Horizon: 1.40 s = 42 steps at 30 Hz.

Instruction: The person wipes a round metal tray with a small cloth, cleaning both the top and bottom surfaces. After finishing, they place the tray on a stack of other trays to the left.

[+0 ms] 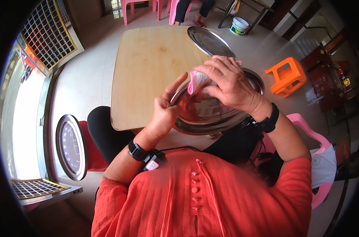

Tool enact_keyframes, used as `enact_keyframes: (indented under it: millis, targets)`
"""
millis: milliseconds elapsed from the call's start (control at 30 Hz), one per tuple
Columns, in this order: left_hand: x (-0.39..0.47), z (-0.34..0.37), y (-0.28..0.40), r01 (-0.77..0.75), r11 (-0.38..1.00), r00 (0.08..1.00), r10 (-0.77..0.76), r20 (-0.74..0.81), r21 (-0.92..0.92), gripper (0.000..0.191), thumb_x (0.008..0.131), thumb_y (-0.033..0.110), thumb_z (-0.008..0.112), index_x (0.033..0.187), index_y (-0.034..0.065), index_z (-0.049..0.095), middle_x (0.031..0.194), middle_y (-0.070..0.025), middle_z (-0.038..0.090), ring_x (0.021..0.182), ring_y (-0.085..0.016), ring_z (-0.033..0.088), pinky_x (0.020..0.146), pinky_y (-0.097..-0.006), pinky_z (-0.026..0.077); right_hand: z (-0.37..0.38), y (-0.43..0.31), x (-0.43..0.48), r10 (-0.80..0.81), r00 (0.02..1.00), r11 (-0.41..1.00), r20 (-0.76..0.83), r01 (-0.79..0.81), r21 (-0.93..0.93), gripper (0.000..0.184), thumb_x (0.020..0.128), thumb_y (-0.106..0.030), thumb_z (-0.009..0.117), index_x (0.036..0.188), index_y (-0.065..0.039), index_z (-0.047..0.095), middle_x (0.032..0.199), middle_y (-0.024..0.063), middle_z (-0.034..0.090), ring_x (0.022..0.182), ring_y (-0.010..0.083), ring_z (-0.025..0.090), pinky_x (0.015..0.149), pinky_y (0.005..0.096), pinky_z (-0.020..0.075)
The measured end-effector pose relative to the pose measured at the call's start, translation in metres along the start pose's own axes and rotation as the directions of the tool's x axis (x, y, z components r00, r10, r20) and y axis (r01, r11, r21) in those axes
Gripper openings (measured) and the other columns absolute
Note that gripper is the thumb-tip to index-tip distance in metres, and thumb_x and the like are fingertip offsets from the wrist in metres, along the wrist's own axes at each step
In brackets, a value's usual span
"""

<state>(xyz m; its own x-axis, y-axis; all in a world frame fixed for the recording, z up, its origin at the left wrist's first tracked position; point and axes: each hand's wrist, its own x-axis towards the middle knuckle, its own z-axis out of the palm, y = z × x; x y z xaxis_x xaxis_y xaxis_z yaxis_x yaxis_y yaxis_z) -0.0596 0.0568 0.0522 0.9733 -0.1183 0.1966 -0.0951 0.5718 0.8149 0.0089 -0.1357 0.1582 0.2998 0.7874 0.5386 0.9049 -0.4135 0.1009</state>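
My left hand (166, 111) grips the left rim of a shiny round steel tray (203, 127), thumb raised along the edge. The tray is tilted over the table's near right corner and mirrors the red of my top. My right hand (228, 83) holds a bunched white cloth with a pink border (198, 81) over the tray; whether the cloth touches the metal cannot be told. Behind my right hand the far part of the tray is partly hidden. A second steel tray (210, 41) lies at the table's far right edge.
The wooden table (147, 68) stands before me. Another round steel tray (70, 148) rests on a red stool (92, 151) at my left. An orange stool (287, 77) and a white bucket (239, 26) are on the floor to the right. A person's legs (194, 10) show beyond the table.
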Motion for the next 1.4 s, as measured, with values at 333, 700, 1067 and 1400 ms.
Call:
enact_keyframes:
  millis: [333, 700, 1067, 1400]
  targets:
    - [-0.006, -0.003, 0.008, 0.002, 1.000, 1.000, -0.001, -0.007, 0.031, 0.086, 0.068, -0.015, 0.039, 0.153, -0.0051, 0.042, 0.145, -0.0155, 0.056, 0.133, -0.020, 0.055, 0.112, -0.0287, 0.040, -0.002, 0.040, -0.023, 0.172, 0.984, 0.982, 0.038, -0.168, -0.088, 0.027, 0.092, -0.035, 0.068, 0.092, -0.010, 0.057, 0.088, 0.0106, 0.065, 0.080, 0.0320, 0.068, 0.069, 0.0437, 0.0540]
    - [0.003, 0.005, 0.030, -0.140, 0.986, 0.970, 0.155, -0.188, 0.093, 0.087, 0.063, -0.007, 0.044, 0.150, -0.0045, 0.047, 0.140, -0.0159, 0.061, 0.126, -0.022, 0.060, 0.111, -0.0327, 0.043, 0.050, 0.120, -0.125, 0.931, 0.298, 0.363, -0.209, -0.720, 0.592, 0.035, 0.096, -0.034, 0.068, 0.093, 0.001, 0.063, 0.076, 0.0164, 0.067, 0.070, 0.0252, 0.064, 0.070, 0.0382, 0.0510]
    - [0.023, -0.003, -0.026, -0.281, 0.793, 0.877, 0.441, -0.192, 0.540, 0.050, 0.068, -0.011, 0.047, 0.116, -0.0026, 0.061, 0.107, -0.0100, 0.068, 0.101, -0.019, 0.064, 0.086, -0.0298, 0.053, 0.106, -0.007, -0.051, 0.770, 0.264, -0.483, 0.580, -0.351, 0.802, 0.032, 0.099, -0.038, 0.064, 0.098, -0.005, 0.068, 0.081, 0.0061, 0.070, 0.060, 0.0146, 0.064, 0.054, 0.0265, 0.0456]
    - [0.008, -0.012, -0.030, 0.003, 1.000, 0.944, 0.006, -0.329, 0.029, 0.027, 0.071, -0.013, 0.052, 0.090, -0.0034, 0.068, 0.089, -0.0084, 0.070, 0.080, -0.019, 0.068, 0.071, -0.0305, 0.054, 0.117, -0.036, -0.051, 0.716, 0.273, -0.608, 0.643, -0.208, 0.766, 0.016, 0.092, -0.021, 0.072, 0.090, -0.005, 0.070, 0.074, 0.0047, 0.067, 0.055, 0.0144, 0.060, 0.046, 0.0279, 0.0425]
